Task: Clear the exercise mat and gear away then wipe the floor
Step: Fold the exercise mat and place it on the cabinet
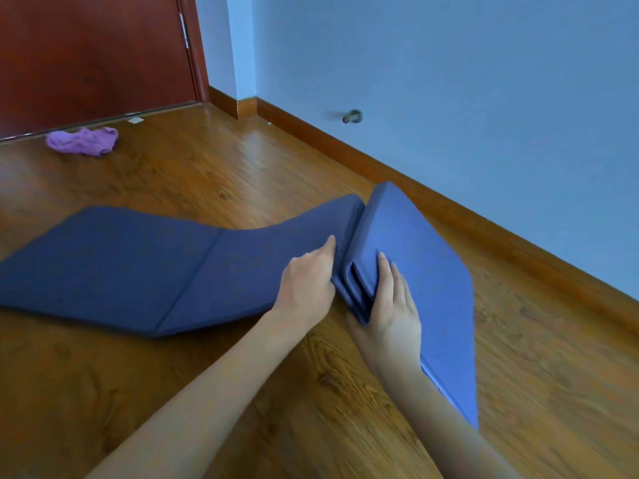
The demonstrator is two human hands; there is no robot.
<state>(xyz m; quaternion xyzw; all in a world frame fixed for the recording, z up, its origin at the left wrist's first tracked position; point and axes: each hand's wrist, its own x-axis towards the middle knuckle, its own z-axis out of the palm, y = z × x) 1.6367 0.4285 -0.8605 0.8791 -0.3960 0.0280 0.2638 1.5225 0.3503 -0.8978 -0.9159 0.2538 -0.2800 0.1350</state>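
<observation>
Wooden floor (214, 174) runs up to a pale blue wall with a brown skirting board, and a red-brown door stands at the far left. On the floor, along the wall side, lies a blue folding mat (131, 261): its left panels lie flat toward the left, while the right end is already gathered into a stack of folded panels tilted up on edge. The left hand (307, 281) grips the raised fold just left of the stack, thumb on top and fingers curled under the panel. The right hand (394, 305) presses flat against the stack's outer face, fingers straight, thumb wrapped at the near edge.

The mat looks like light foam, stiff within each panel and bending only at the creases, so it should be held at the folds and squeezed from both faces to stop it springing open. A purple cloth (83, 141) lies crumpled by the door.
</observation>
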